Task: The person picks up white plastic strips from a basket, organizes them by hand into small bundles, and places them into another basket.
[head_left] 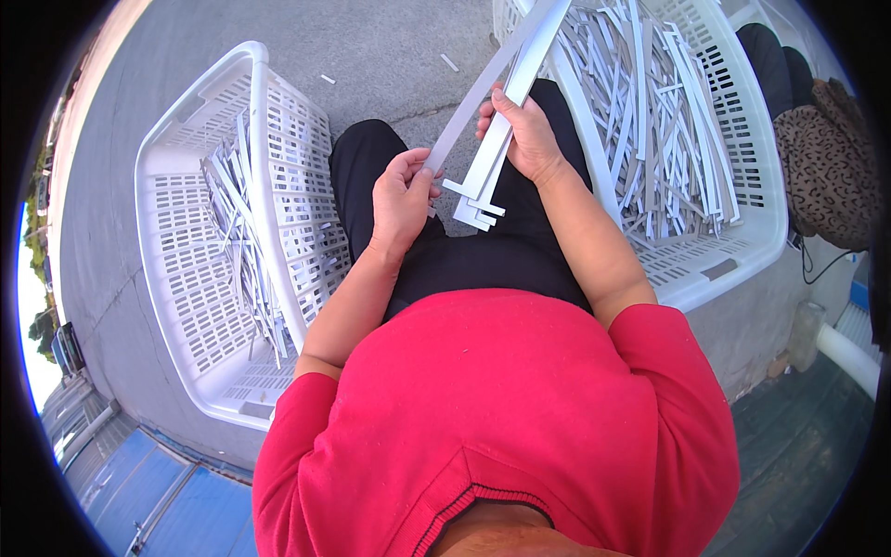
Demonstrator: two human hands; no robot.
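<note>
Above my lap, my left hand [406, 198] pinches the near end of a flat, pale grey strip [468, 104] between thumb and fingers. My right hand [523, 132] grips several long, flat white strips [487, 161] in a loose bundle. Their near ends are uneven, and some have short crosswise tabs. The single strip slants up and right, and its upper part runs close beside the bundle or over it. The far ends of the strips are cut off by the top of the picture. The strip material cannot be told.
White slotted plastic baskets stand on both sides: the left basket [261, 181] holds narrow strips [243, 244], the right basket [696, 278] a larger heap [654, 125]. White scraps [449, 63] lie on the concrete ground [376, 42]. At far right, a person's dark-clothed leg [762, 69] shows beside leopard-print cloth [821, 167].
</note>
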